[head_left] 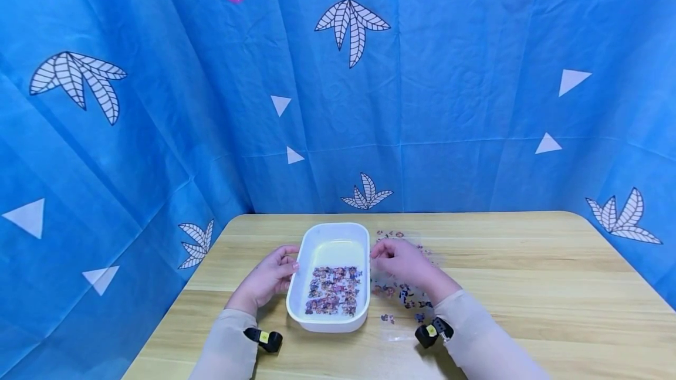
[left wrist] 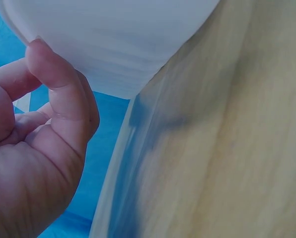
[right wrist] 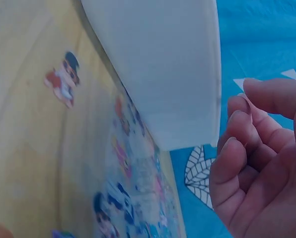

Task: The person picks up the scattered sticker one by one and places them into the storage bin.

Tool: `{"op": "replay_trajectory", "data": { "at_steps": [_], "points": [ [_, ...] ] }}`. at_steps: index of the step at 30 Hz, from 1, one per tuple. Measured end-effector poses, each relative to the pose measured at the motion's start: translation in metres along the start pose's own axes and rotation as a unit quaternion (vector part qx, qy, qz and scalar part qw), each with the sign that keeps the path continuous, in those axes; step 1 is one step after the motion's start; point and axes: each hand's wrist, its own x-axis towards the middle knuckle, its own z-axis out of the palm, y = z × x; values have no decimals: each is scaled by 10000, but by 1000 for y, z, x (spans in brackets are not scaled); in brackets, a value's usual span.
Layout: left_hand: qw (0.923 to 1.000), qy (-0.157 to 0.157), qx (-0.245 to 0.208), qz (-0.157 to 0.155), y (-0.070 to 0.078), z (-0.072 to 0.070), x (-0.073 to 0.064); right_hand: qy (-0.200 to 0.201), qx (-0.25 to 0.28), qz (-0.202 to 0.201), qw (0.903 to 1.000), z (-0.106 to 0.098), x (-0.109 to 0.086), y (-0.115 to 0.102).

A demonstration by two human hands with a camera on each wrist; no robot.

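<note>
A white rectangular tub (head_left: 339, 326) with rounded corners stands on the table, many small printed cartoon figures (head_left: 333, 292) spread over the near part of its floor. At its left wall, my left hand (head_left: 269, 279) holds the rim between thumb and fingers; the left wrist view has a fingertip (left wrist: 41, 54) right at the edge. Just beyond the right rim is my right hand (head_left: 401, 260), fingers curled and thumb tip against the index finger (right wrist: 240, 106). Nothing shows between those tips. Beneath it lie clear sheets with cartoon figures (head_left: 405, 293), partly hidden by the hand.
A loose cartoon figure (right wrist: 63, 79) lies on the wooden table (head_left: 528, 286) beside the tub. More small figures (head_left: 389, 234) lie toward the back, right of the tub. Blue patterned cloth (head_left: 454, 87) hangs behind and to the left of the table.
</note>
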Motion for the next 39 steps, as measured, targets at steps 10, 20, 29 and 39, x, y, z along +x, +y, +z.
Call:
{"op": "replay_trajectory", "data": {
  "at_steps": [10,20,29,39],
  "points": [
    [10000,-7,2,2,1,1,0,98,96,60,9999,-19,2,9],
    [10000,-40,0,27,0,0,0,341,381,133,9986,-36,1,16],
    [10000,-28,-48,3,-2,0,1,394,496,207,9978,-50,-1,21],
    [10000,-35,-74,57,-1,1,0,415,506,115,9978,-63,-3,31]
  ]
}}
